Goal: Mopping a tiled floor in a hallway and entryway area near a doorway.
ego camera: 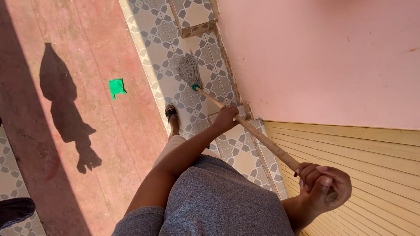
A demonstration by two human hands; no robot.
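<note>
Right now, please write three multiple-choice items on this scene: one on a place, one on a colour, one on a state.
1. Where does the mop head rest?
A. on the patterned tiles
B. on the red floor
C. against the yellow slats

2. What colour is the cloth on the floor?
A. blue
B. green
C. white

3. How is the mop handle held?
A. by both hands
B. by one hand
C. by none

Key: 1 A, its strands lie on the patterned tiles. 2 B, it is bright green. 3 A, the left hand and the right hand both grip it.

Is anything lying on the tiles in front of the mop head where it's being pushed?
Nothing visible. The mop head rests on bare patterned tiles. The green cloth lies aside on the red floor.
</note>
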